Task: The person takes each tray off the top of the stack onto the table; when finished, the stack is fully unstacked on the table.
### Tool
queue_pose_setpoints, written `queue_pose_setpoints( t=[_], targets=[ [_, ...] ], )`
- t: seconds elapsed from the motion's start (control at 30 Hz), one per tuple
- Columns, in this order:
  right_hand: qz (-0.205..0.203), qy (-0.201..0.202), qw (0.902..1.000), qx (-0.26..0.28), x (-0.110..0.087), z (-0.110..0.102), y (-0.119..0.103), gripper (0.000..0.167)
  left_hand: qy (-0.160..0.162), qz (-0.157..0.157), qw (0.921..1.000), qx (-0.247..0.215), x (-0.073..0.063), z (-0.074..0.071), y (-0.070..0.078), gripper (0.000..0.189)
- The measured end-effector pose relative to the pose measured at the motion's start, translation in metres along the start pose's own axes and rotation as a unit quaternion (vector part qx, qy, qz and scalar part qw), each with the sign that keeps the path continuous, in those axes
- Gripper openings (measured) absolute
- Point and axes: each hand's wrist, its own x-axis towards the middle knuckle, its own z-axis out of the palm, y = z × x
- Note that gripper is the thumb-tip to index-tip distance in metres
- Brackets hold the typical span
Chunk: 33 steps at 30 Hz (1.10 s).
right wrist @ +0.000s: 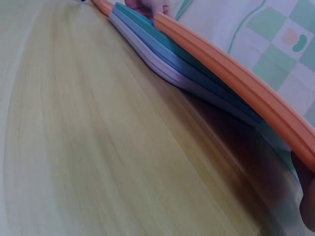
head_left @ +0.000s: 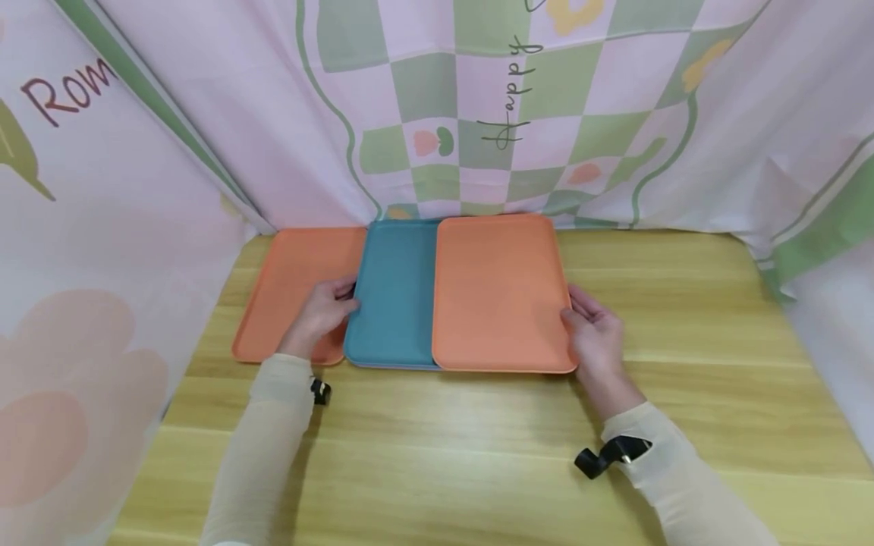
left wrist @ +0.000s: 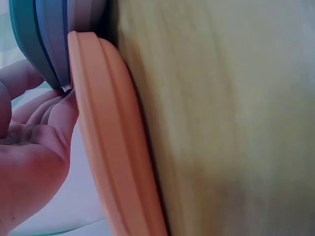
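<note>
An orange tray point(head_left: 501, 296) overlaps the right part of a teal tray point(head_left: 394, 303) in the head view. My right hand point(head_left: 595, 334) grips its right edge, thumb on top. In the right wrist view this tray's right side stands raised off the table. Under the teal tray point(right wrist: 142, 24) are a blue tray point(right wrist: 147, 42) and a lilac tray point(right wrist: 142, 51), stacked. My left hand point(head_left: 321, 312) pinches the stack's left edge, thumb on the upper side and fingers below. Beneath that hand a second orange tray point(head_left: 300, 280) lies on the table, its right edge under the stack.
A wood-patterned table point(head_left: 444, 455) bears the trays. Behind it hangs a patterned curtain point(head_left: 478, 114), close to the trays' far edges. More printed cloth point(head_left: 102, 227) closes off the left side. A black wrist strap point(head_left: 614, 453) sits on the right sleeve.
</note>
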Motion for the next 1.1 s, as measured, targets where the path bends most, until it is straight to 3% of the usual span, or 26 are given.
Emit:
queue_pose_setpoints(
  t=[0.57, 1.1],
  targets=[
    [0.030, 0.038, 0.9966, 0.067, 0.008, -0.048, -0.009, 0.057, -0.023, 0.007, 0.9997, 0.004, -0.003, -0.001, 0.000, 0.060],
    [0.012, -0.023, 0.9936, 0.110, 0.016, -0.079, -0.008, 0.054, -0.031, 0.000, 0.9995, -0.003, -0.002, -0.002, -0.002, 0.060]
  ],
)
